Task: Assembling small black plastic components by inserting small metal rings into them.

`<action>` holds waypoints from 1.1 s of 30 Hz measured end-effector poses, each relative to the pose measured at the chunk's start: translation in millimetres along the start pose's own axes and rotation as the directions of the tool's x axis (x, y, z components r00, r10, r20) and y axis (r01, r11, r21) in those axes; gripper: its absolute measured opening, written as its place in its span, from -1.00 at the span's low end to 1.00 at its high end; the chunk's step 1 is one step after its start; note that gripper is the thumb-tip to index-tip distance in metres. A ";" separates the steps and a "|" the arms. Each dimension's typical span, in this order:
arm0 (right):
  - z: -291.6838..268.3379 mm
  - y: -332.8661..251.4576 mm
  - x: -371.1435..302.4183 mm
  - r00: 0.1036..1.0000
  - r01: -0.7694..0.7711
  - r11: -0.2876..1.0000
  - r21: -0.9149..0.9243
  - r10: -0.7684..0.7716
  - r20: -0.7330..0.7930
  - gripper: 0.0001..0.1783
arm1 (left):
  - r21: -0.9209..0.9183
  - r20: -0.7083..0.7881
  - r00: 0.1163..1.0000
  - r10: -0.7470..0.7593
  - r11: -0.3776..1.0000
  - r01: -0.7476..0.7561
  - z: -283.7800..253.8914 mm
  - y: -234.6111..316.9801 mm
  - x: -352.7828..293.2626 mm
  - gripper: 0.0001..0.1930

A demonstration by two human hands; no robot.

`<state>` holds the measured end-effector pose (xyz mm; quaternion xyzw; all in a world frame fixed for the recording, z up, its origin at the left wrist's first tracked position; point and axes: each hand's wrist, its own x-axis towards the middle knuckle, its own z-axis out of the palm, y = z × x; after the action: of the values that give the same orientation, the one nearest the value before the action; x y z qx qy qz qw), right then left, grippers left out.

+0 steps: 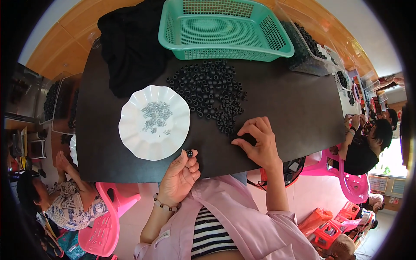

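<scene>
Between thumb and forefinger of my left hand is pinched a small black ring-shaped part, its round opening showing. That hand is just past the table's near edge. My right hand hovers over the dark tabletop, thumb and fingers curved but apart, with nothing visible between them. Just beyond it spreads a heap of similar black ring-shaped parts, tapering toward me. Left of the heap, a white scalloped plate carries many tiny clear pieces, too small to make out in detail.
A green mesh basket stands at the far edge, beside a black cloth. Clear bins of black parts stand at far right. Another person sits at left and one at right, near pink chairs.
</scene>
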<state>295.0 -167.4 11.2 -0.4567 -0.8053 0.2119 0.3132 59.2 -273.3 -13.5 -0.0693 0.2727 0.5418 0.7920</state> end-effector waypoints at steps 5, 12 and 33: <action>5.7 1.3 1.2 0.999 0.040 0.996 -0.076 -0.041 -0.013 -0.69 | -0.002 -0.001 1.000 0.001 1.000 -0.001 0.6 0.2 -0.3 -0.71; 10.8 6.6 0.3 0.997 0.070 0.996 -0.061 -0.071 -0.006 -0.72 | -0.010 -0.008 1.000 0.004 1.000 -0.004 1.6 0.1 -0.3 -0.71; 22.1 -6.4 -1.1 0.967 -0.232 0.800 0.554 0.251 0.042 -0.95 | -0.025 -0.002 1.000 0.003 1.000 -0.003 -0.4 1.2 -0.2 -0.69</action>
<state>276.2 -172.7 -0.9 -0.4485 -0.6390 0.4663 0.4161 58.0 -273.1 -13.5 -0.0793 0.2670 0.5463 0.7899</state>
